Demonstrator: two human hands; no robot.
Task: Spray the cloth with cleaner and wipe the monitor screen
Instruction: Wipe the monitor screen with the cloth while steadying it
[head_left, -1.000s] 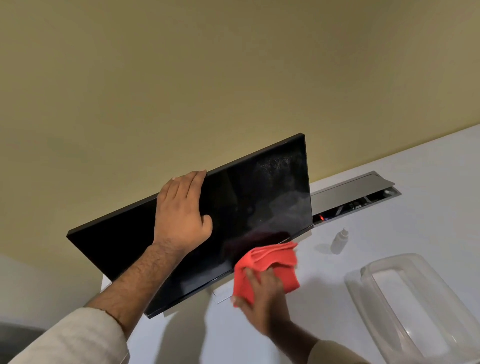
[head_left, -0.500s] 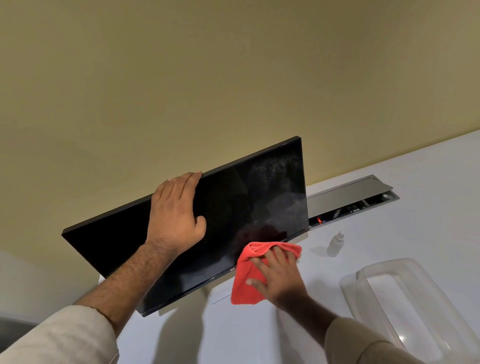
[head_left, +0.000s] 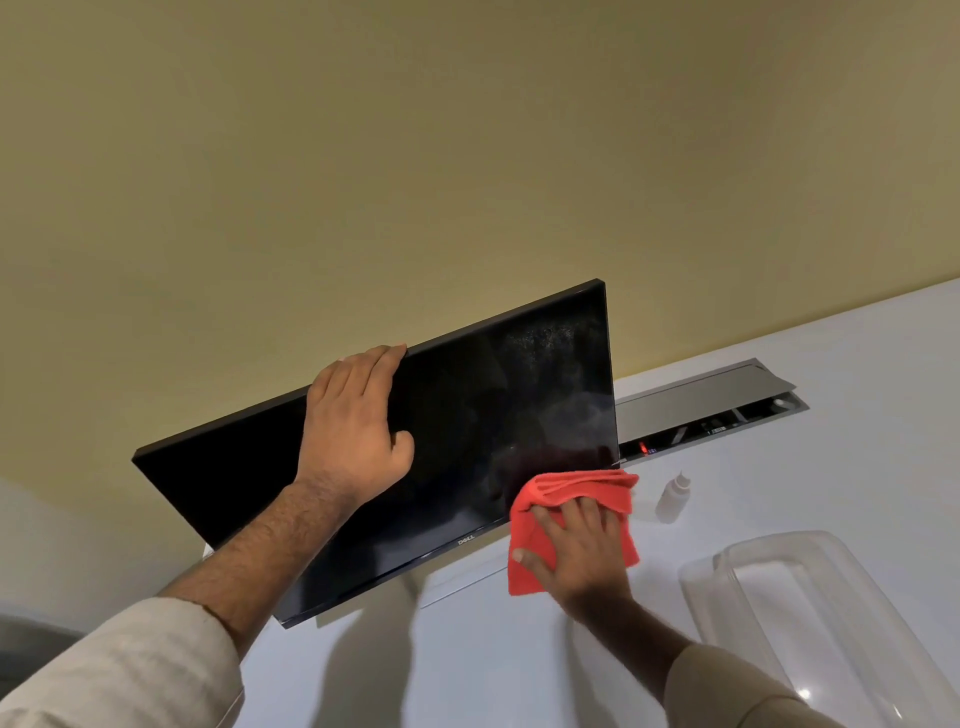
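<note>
A person steadies a black Dell monitor (head_left: 467, 467) on a white table (head_left: 857, 441), the left hand (head_left: 356, 431) laid over the monitor's top edge with fingers together and hooked over the rim, thumb spread out flat against the dark glass. The right hand (head_left: 576, 551) is spread wide, fingers fanned, pressing a red microfibre cloth (head_left: 571, 499) flat at the lower right corner of the monitor; the cloth lies directly under the palm and fingers, its folded upper edge showing beyond the fingertips and touching the bottom right corner of the screen, while most of it overhangs past the monitor's lower bezel, in front of the table. A faint misty speckling shows on the upper right part of the glass. Just to the right of the cloth, apart from it, a small white spray bottle (head_left: 672, 499) stands upright on the table, nearer the wall edge. Behind the monitor, along the wall edge of the table, a grey cable-box lid (head_left: 701, 400) stands raised, a small red light visible in the opening beneath it. At the right front corner of the table sits a clear plastic container (head_left: 810, 613), well apart from both hands. Both arms wear light beige sleeves (head_left: 130, 670). A plain olive-yellow wall (head_left: 467, 156) rises behind the table.
</note>
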